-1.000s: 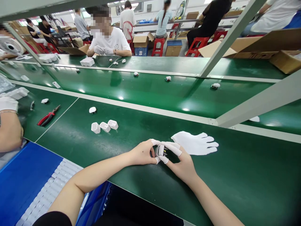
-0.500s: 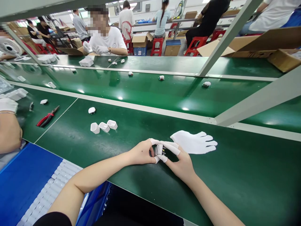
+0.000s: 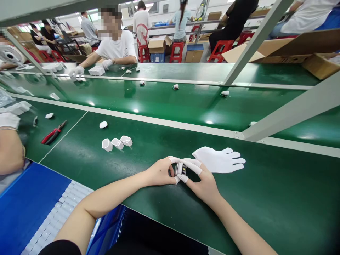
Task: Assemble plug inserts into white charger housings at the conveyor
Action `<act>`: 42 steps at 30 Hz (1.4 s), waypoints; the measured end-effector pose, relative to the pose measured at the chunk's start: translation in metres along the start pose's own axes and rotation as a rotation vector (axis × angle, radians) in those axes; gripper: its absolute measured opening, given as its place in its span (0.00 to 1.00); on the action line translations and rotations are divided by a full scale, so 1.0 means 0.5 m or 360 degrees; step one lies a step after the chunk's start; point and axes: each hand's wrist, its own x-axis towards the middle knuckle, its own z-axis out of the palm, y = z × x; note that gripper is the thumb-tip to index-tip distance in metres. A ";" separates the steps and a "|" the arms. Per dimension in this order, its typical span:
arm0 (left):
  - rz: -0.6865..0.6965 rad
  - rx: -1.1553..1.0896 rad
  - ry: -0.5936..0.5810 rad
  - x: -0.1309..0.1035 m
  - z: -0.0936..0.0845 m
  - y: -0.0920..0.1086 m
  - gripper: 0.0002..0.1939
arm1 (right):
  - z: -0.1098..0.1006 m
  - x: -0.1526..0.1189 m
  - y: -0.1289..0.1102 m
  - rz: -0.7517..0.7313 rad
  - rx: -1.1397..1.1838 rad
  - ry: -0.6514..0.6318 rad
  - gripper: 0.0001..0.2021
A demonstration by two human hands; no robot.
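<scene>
White-faced device [image 3: 180, 169] sits between the hands over the near part of the table [image 3: 276, 198], pinched by the left hand [image 3: 161, 172] on its left and the right hand [image 3: 208, 182] on its right. Just beyond the right hand lies a flat white glove [image 3: 217, 160].

Counting two own hands [image 3: 160, 172] [image 3: 205, 184], one held unit [image 3: 180, 169], three cups [image 3: 117, 143], one loose glove [image 3: 219, 161], one pair of pliers [image 3: 54, 132].

- Beneath the right hand [image 3: 208, 181], a green worktop [image 3: 278, 205] is bordered by a pale rail [image 3: 170, 122].
- Beyond the hand, bright spots [image 3: 209, 122] are mirrored in a glossy green strip [image 3: 159, 101].
- Ahead and rightward, a slanted post [image 3: 287, 115] is bolted down.
- Far beyond, red stools [image 3: 176, 53] and cardboard boxes [image 3: 156, 46] are seen before a white wall [image 3: 159, 14].
</scene>
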 end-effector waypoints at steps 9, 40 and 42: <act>0.0008 0.0003 0.0010 0.001 0.002 -0.003 0.29 | 0.005 -0.006 0.007 0.0092 0.0074 0.0017 0.19; 0.0979 0.0446 0.0627 -0.003 0.024 -0.033 0.24 | 0.012 0.003 -0.026 0.1142 0.1170 -0.0079 0.26; 0.0972 0.0466 0.0641 -0.003 0.025 -0.032 0.24 | 0.011 0.005 -0.030 0.1147 0.1174 -0.0067 0.26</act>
